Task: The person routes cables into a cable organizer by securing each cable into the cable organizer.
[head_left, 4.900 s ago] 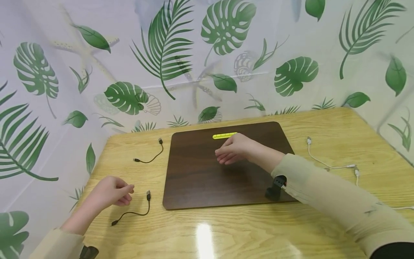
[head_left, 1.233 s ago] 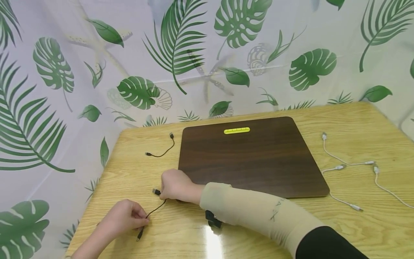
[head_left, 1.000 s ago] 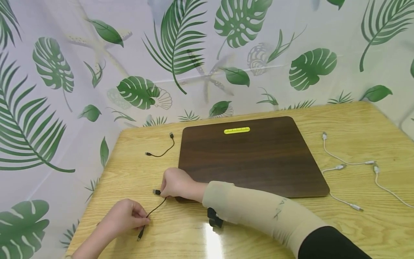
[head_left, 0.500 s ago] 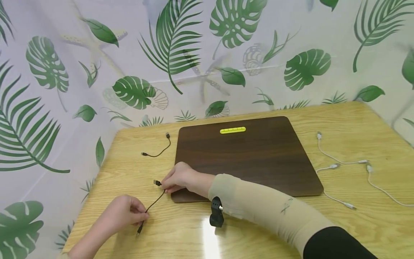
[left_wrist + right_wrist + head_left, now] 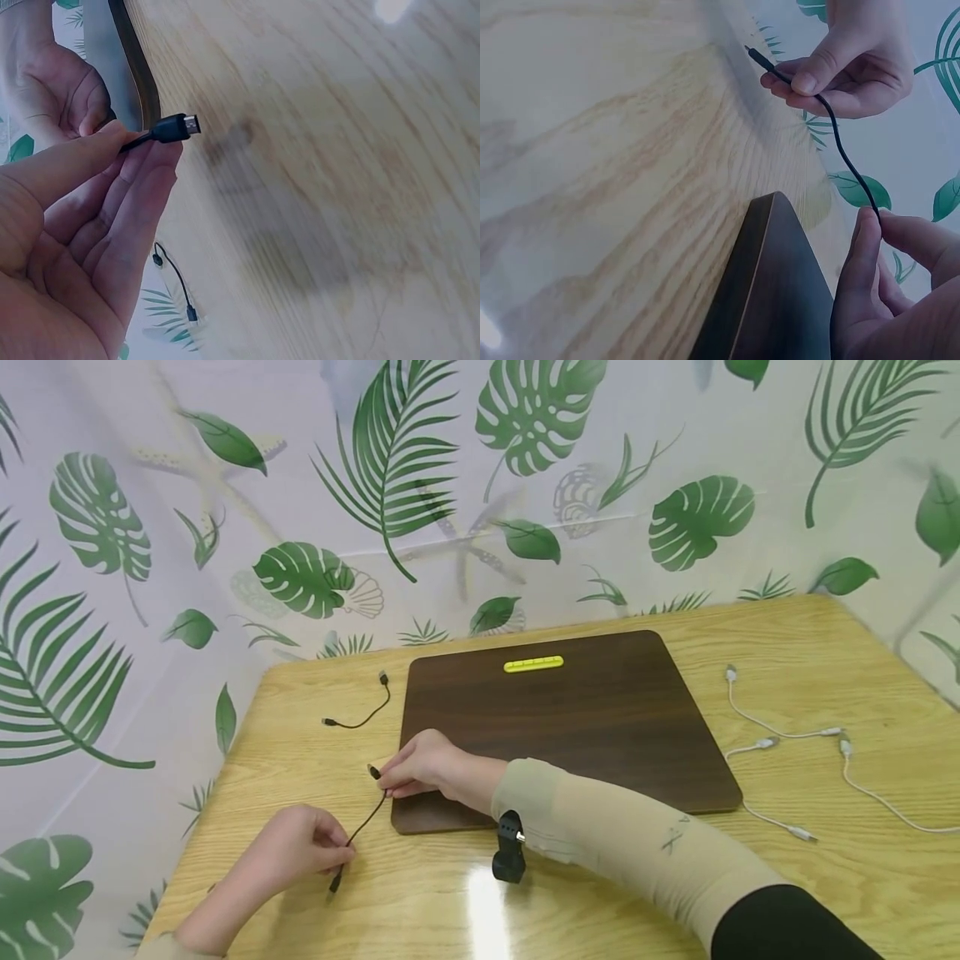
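A short black USB cable (image 5: pixel 366 819) is stretched between both hands, raised off the table at the board's near left corner. My left hand (image 5: pixel 300 847) pinches it between thumb and fingers close to its small plug; in the left wrist view this micro-USB plug (image 5: pixel 171 128) sticks out past the fingertips. My right hand (image 5: pixel 429 764) pinches the other end just behind the larger plug (image 5: pixel 374 772), over the board's left edge. In the right wrist view the cord (image 5: pixel 840 142) runs in a gentle curve from hand to hand, and the larger plug is hidden.
A dark brown board (image 5: pixel 555 718) lies mid-table, with a yellow slotted strip (image 5: pixel 533 664) near its far edge. Another black cable (image 5: pixel 367 717) rests left of the board. Several white cables (image 5: pixel 783 724) lie to the right. A patterned curtain (image 5: pixel 480 510) stands behind.
The right hand came left from over the board, and both hands took up the near black cable from the table. Lately the right hand and larger plug have shifted slightly away and upward.
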`<move>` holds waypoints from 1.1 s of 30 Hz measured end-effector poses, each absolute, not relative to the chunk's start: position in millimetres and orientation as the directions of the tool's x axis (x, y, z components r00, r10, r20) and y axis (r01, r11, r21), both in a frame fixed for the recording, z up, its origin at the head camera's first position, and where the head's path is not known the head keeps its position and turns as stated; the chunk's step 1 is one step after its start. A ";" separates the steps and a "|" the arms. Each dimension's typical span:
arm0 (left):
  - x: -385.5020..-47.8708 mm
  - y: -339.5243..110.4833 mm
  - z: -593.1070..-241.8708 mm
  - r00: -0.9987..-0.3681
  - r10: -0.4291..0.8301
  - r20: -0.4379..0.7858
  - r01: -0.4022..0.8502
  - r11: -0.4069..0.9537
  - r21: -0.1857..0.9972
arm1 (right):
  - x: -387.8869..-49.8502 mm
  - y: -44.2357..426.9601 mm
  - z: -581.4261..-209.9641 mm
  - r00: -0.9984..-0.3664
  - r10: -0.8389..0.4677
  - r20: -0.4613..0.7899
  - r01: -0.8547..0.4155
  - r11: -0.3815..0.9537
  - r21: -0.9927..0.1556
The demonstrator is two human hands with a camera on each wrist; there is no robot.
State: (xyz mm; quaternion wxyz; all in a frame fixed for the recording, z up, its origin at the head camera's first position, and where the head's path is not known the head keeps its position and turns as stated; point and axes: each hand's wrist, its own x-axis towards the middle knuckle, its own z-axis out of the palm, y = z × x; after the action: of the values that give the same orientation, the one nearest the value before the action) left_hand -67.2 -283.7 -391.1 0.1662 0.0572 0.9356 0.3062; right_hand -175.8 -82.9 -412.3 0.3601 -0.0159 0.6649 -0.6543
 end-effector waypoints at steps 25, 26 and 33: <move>-107.5 -256.6 -393.6 -0.929 0.222 -0.297 -0.083 0.657 0.749 | -209.4 -39.7 -401.4 -0.744 -0.438 -0.505 0.500 0.138 -0.855; -109.3 -255.0 -393.4 -0.927 0.224 -0.301 -0.088 0.649 0.756 | -211.1 -37.7 -400.4 -0.748 -0.430 -0.505 0.499 0.137 -0.856; -120.8 -244.6 -393.7 -0.923 0.227 -0.310 -0.105 0.628 0.771 | -219.1 -24.8 -393.5 -0.753 -0.417 -0.509 0.503 0.134 -0.854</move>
State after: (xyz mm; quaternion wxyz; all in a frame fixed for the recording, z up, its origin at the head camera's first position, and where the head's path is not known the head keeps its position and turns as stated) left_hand -120.8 -244.6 -393.7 0.1930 0.0347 0.8812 0.4301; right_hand -219.1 -24.8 -393.5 0.3500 0.0321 0.6668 -0.6572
